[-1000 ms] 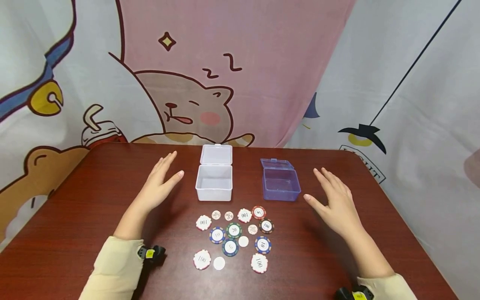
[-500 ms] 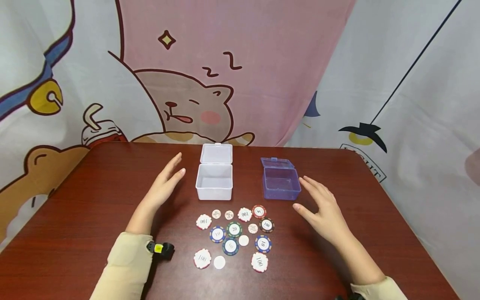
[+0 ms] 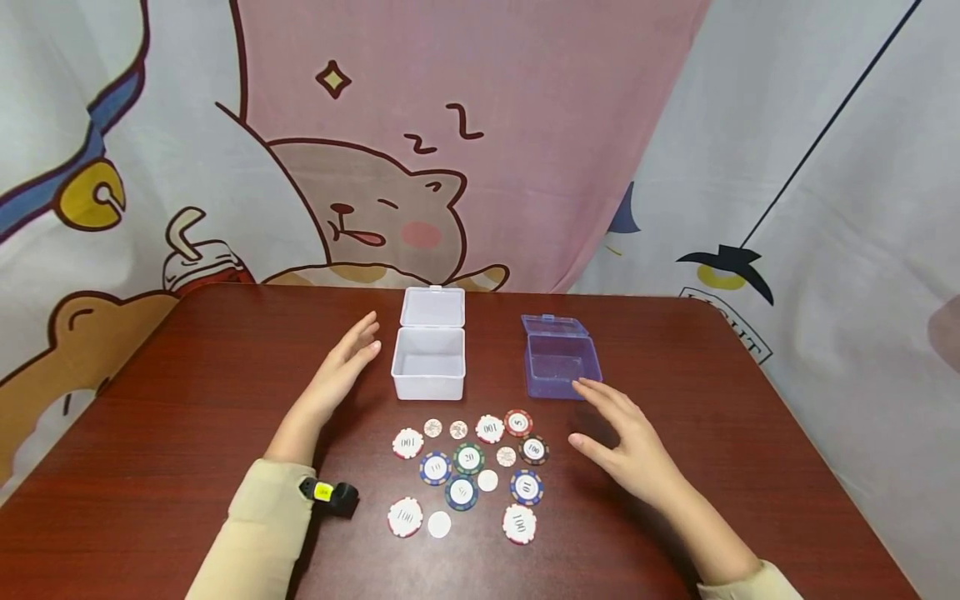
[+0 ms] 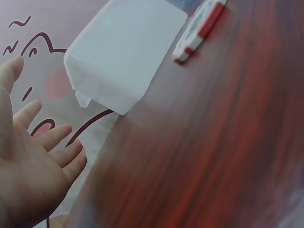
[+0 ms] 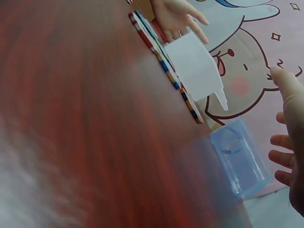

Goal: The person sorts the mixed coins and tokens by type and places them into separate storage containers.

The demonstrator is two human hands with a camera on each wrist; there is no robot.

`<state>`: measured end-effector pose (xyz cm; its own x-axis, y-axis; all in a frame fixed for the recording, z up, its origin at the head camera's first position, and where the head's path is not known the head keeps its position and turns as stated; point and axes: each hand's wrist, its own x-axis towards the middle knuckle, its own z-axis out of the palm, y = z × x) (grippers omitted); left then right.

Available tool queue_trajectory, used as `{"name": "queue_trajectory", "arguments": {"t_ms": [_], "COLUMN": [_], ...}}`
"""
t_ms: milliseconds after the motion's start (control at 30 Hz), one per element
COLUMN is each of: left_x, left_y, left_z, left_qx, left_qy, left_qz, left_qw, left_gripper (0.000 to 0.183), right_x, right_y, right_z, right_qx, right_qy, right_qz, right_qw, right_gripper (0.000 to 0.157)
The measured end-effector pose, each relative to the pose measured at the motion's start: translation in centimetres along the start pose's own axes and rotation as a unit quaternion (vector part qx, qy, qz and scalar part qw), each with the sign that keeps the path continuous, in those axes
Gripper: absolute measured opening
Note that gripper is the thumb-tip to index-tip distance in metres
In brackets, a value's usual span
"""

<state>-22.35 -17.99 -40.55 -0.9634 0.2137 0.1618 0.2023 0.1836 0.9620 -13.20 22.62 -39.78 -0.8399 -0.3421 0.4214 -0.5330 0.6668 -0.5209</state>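
My left hand (image 3: 335,382) hovers left of a white plastic box (image 3: 429,387) whose lid stands open at the back; its fingers are extended and hold nothing. On the other side, my right hand (image 3: 628,440) hangs in front of a blue-purple see-through box (image 3: 551,387), also with its lid open, fingers spread and bare. Several poker chips lie flat on the table between and before the hands, among them a green 20 chip (image 3: 468,458), a red 5 chip (image 3: 518,423) and a black 100 chip (image 3: 533,450). Small coins (image 3: 506,457) and plain white discs (image 3: 439,524) lie among them.
Everything rests on a dark reddish-brown wooden table (image 3: 187,500). Behind its far edge hangs a printed cloth (image 3: 525,167) with cartoon animals. A black wrist camera (image 3: 343,500) sits on the left sleeve.
My right hand has moved left and nearer the chips, from beside the purple box to in front of its right corner. My left hand has shifted slightly right towards the white box.
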Motion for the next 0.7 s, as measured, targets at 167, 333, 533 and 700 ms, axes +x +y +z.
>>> {"name": "queue_trajectory", "arguments": {"t_ms": [167,333,533,700], "left_x": [-0.3,-0.6,-0.7,-0.6], "left_y": [0.8,1.3,1.1,0.9], "left_z": [0.5,0.9,1.1,1.3], "left_qx": [-0.017,-0.016,-0.021,-0.033], "left_qy": [-0.015,-0.026,-0.037,-0.046], "left_qz": [-0.011,-0.007,0.001,0.016], "left_qw": [0.9997,0.9995,0.9991,0.9983], "left_gripper": [0.055,0.055,0.055,0.055], "right_x": [-0.5,-0.8,-1.0,-1.0], "right_y": [0.1,0.4,0.7,-0.3], "right_z": [0.6,1.2,2.1,2.3], "right_qx": [0.012,0.028,0.064,0.086], "right_qy": [-0.014,-0.027,-0.041,-0.051], "right_qz": [-0.001,0.001,0.002,0.005], "right_qw": [1.000,0.999,0.997,0.995], "right_gripper": [0.062,0.059,0.055,0.051]}}
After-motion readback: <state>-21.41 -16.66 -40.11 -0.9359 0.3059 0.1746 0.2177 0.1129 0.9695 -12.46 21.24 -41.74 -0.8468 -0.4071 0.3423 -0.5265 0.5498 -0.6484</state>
